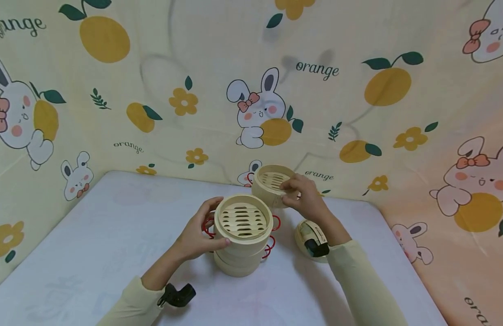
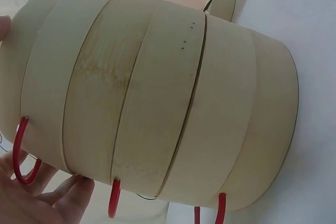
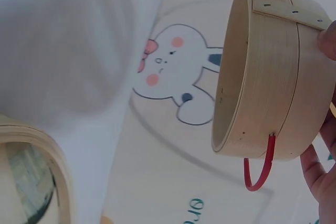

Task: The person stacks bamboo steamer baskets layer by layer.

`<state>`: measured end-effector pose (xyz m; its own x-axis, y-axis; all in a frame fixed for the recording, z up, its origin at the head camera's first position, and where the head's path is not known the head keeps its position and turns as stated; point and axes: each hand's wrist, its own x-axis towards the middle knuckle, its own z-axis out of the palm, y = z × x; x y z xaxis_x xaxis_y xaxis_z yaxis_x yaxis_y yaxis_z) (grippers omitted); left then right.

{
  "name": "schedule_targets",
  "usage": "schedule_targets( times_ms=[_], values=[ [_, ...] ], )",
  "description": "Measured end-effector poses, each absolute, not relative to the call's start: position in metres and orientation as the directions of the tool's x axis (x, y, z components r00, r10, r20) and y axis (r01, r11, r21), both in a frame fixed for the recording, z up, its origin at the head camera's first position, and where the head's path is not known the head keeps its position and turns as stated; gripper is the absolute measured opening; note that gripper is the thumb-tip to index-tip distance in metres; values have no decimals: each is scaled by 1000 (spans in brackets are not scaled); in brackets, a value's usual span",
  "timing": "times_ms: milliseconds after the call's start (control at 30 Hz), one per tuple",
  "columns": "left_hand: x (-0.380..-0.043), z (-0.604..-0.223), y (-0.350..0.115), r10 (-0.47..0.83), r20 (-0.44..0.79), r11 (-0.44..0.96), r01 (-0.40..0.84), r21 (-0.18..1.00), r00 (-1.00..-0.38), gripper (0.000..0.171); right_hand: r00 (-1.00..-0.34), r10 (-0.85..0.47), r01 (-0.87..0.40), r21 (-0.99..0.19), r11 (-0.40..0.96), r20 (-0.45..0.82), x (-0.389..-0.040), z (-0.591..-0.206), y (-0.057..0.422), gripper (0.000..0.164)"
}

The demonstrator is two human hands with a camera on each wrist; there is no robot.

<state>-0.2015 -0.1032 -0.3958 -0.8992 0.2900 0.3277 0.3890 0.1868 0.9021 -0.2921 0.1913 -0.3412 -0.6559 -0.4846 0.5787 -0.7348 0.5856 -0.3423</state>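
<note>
A stack of round bamboo steamer baskets (image 1: 241, 253) stands on the table, slatted base showing at the top and red loop handles at the sides. My left hand (image 1: 198, 233) grips its upper part from the left, thumb at the front and fingers round the far side. In the left wrist view, the stack (image 2: 142, 87) fills the picture, with the left hand (image 2: 47, 198) at its lower left. Behind the stack, my right hand (image 1: 306, 194) holds a single bamboo steamer basket (image 1: 267, 192) by its right edge. That basket (image 3: 273, 77) appears clear of the table in the right wrist view.
A round bamboo piece with a woven inside, possibly a steamer lid (image 1: 302, 246), lies on the white table (image 1: 112, 244) right of the stack, partly hidden by the right wrist camera. A patterned cloth backdrop (image 1: 214, 54) rises behind the table.
</note>
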Motion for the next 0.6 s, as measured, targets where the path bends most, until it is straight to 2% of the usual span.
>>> schedule_targets(
  times_ms=[400,600],
  values=[
    [-195,-382,-104,326,343,158,409,899,-881,85,-651,-472,-730,-318,606,595,-282,-323,191,19],
    [-202,-393,-106,328,350,169,419,892,-877,86,-648,-467,-730,-315,606,602,-278,-317,191,18]
  ],
)
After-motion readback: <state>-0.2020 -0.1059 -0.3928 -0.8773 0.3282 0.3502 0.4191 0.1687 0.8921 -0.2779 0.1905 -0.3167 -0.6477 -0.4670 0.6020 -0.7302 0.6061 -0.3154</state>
